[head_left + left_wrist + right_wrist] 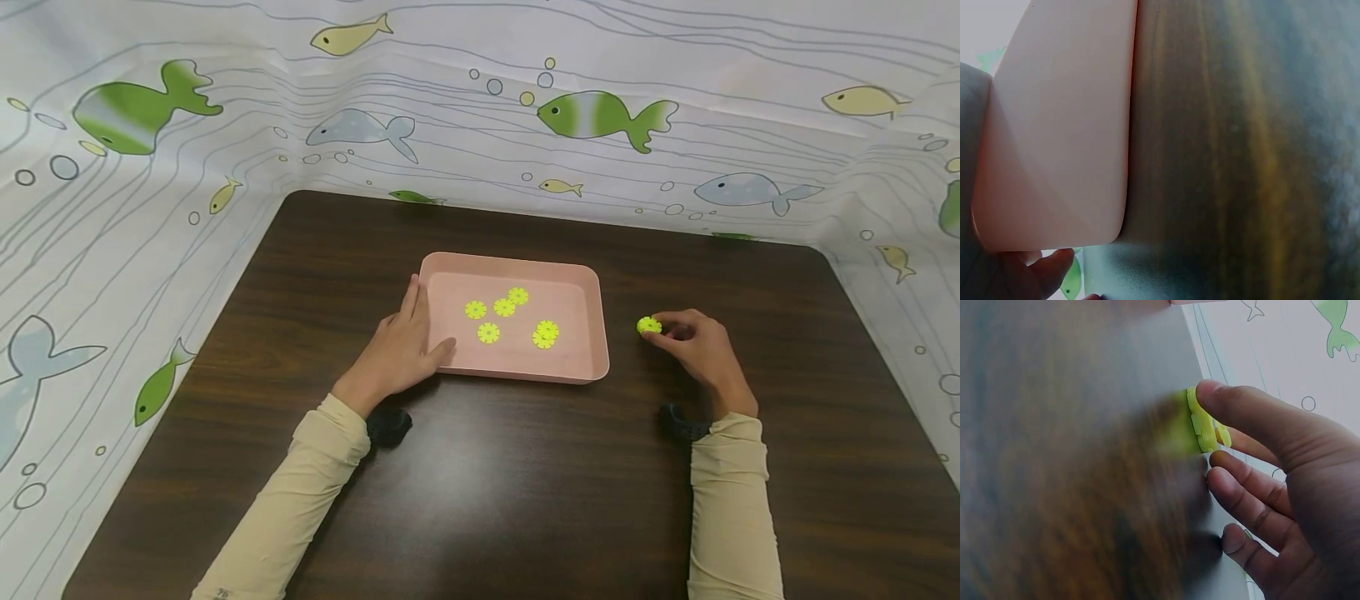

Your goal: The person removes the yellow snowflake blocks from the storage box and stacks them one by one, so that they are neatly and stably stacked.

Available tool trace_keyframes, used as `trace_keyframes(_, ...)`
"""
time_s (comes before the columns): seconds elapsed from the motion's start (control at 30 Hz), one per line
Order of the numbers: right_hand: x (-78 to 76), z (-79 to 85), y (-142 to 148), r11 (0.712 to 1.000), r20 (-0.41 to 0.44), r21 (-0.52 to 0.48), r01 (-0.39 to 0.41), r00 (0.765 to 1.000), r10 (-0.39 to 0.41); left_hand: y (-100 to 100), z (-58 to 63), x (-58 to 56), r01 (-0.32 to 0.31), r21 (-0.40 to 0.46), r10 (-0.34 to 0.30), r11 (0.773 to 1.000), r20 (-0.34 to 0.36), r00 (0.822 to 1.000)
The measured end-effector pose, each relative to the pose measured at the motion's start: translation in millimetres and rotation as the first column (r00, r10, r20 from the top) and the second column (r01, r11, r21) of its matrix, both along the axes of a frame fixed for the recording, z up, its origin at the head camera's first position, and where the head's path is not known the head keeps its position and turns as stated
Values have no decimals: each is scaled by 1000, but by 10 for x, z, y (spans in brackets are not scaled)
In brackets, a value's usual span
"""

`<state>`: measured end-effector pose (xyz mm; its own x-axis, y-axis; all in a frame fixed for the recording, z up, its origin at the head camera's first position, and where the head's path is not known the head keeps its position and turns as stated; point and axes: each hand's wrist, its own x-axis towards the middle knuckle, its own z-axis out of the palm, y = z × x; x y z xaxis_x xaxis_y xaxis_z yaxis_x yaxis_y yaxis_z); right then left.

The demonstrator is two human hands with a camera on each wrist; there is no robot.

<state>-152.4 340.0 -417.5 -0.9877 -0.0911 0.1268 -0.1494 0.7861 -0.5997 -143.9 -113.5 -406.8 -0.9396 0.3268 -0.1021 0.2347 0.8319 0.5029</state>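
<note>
A shallow pink tray (pixel 517 364) lies on the dark table, with several yellow-green notched plastic discs (pixel 488 333) on its floor. Two of them overlap toward the right side. My left hand (pixel 397 346) grips the tray's left end, thumb over the rim and fingers along the outside. In the left wrist view the tray's side wall (pixel 1063 137) fills much of the left half. To the right of the tray, my right hand (pixel 701 346) pinches yellow-green notched discs (pixel 1200 425) between thumb and index finger, low over the tabletop. The other fingers are loosely bent.
The brown wood-grain table (pixel 465 500) extends all round the tray. A white fish-print sheet (pixel 480 142) stands behind it and along both sides. Each wrist wears a dark strap (pixel 387 427).
</note>
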Motion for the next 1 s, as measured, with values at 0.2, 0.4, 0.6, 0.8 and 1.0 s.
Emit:
trace_keyframes(0.2,-13,9,-2,1000,-8,9,-5,1000,5,-2,2,-4,1,-1,-1,1000,0,1000)
trace_keyframes(0.4,-23,29,-6,1000,4,29,-4,1000,4,0,2,-7,-1,-3,1,1000,0,1000)
trace_keyframes(0.6,-25,33,-13,999,22,37,1,1000,-2,0,0,-4,-7,5,7,1000,5,1000)
trace_keyframes(0.8,-15,37,0,999,47,35,3,999,-5,-1,-6,2,-4,4,4,1000,-4,1000)
trace_keyframes(1.0,-27,75,-50,1000,-6,22,13,1000,-13,0,1,5,-3,6,3,1000,0,1000)
